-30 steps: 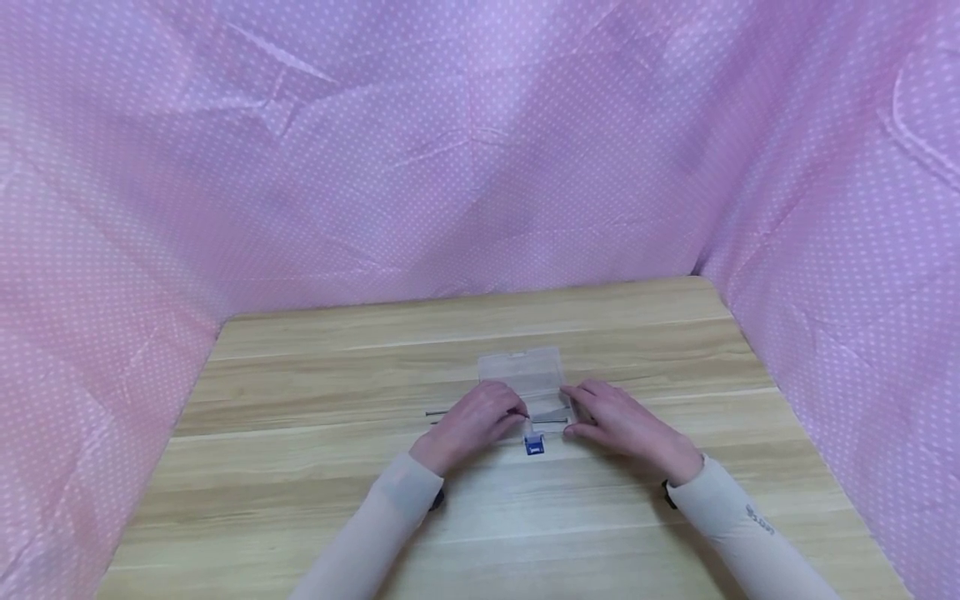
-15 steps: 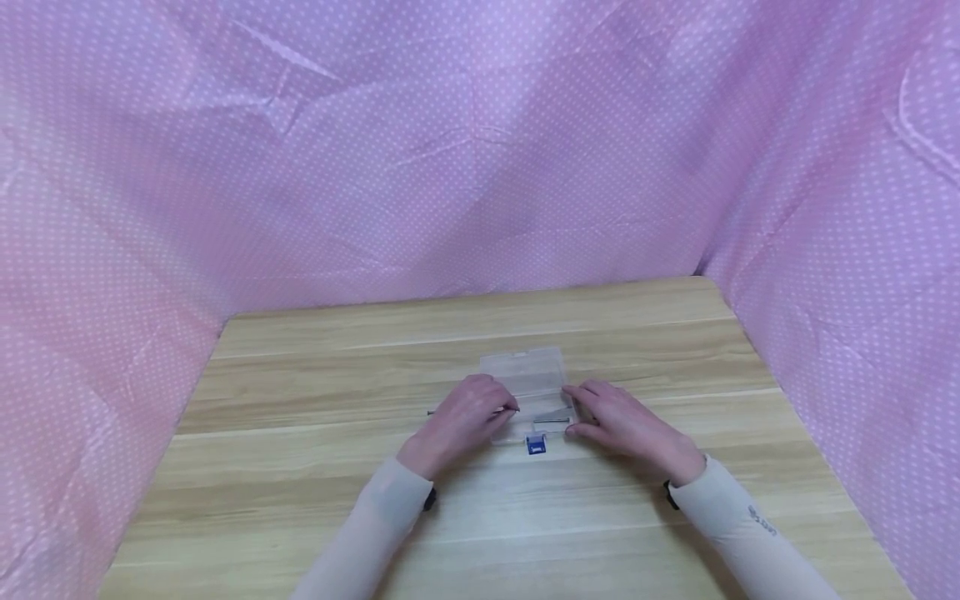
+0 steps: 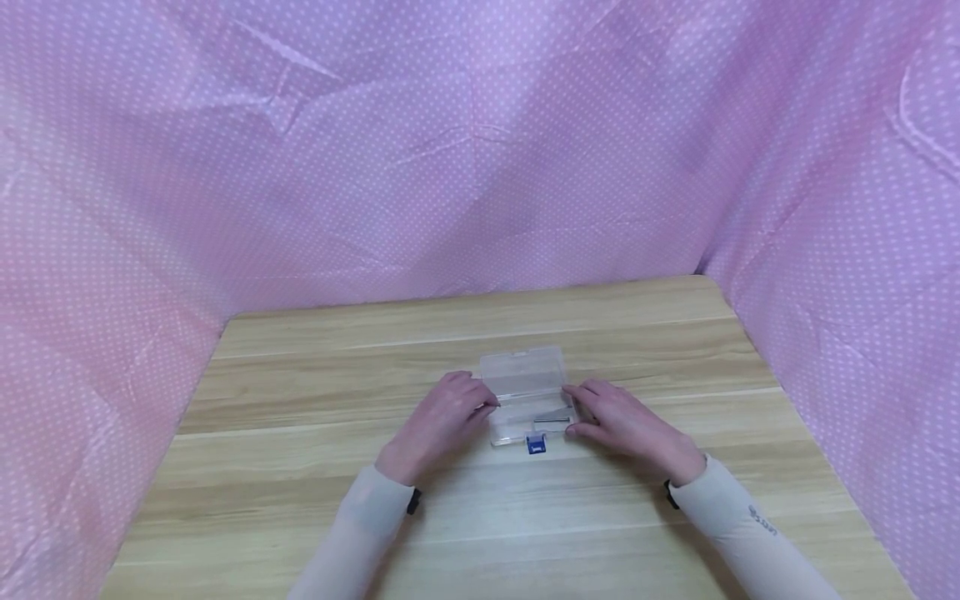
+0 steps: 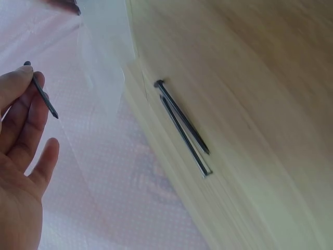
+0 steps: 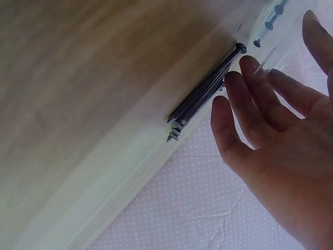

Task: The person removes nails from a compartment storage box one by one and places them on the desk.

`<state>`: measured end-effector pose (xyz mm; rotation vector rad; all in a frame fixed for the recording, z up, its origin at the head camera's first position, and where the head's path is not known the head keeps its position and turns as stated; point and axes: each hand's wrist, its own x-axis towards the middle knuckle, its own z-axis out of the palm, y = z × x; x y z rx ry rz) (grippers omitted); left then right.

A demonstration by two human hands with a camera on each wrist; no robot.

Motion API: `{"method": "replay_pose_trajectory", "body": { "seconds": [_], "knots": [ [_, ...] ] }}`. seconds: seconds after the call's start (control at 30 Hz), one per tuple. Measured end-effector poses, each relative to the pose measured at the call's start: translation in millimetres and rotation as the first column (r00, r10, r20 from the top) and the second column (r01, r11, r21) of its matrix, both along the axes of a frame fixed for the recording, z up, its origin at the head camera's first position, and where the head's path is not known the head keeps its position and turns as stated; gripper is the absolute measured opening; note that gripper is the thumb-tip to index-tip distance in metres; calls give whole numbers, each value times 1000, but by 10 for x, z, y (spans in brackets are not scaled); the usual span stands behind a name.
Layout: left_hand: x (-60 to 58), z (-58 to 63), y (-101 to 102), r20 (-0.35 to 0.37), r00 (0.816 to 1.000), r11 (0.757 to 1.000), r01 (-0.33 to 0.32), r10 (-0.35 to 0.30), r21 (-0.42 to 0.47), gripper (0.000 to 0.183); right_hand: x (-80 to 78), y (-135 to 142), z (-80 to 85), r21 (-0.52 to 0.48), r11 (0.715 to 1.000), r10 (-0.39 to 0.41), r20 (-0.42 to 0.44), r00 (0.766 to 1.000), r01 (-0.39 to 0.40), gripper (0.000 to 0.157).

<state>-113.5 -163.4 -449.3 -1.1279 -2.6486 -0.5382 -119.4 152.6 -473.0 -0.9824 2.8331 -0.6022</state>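
A clear plastic box (image 3: pixel 504 439) with a blue latch (image 3: pixel 536 444) lies on the table, its lid (image 3: pixel 522 372) folded back. My left hand (image 3: pixel 442 414) pinches a nail (image 4: pixel 42 95) between thumb and fingertips at the box's left end. Near that hand, two nails (image 4: pixel 183 127) lie on the wood in the left wrist view; in the head view the hand hides them. Across the box's right end, my right hand (image 3: pixel 626 423) holds it, thumb at the front corner and fingers at the back. Several nails (image 5: pixel 204 88) lie beside those fingers, inside the box.
The wood-grain table (image 3: pixel 337 533) runs around the box on all sides. Pink dotted cloth (image 3: pixel 465 167) hangs behind the table and along both sides.
My left hand has moved left with the nail, from over the middle of the box to its left end, uncovering the box's left part. My right hand has stayed in place.
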Motion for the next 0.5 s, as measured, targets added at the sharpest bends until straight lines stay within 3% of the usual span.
{"method": "replay_pose_trajectory", "body": {
  "seconds": [0.2,0.5],
  "knots": [
    [21,-25,-112,-51,999,1000,4,-3,10,3,10,2,12,1,1000,3,-1,1000,-3,61],
    [60,-37,-244,-109,994,998,1,-8,-65,5,7,0,44,1,1000,13,-3,1000,-13,57]
  ]
}}
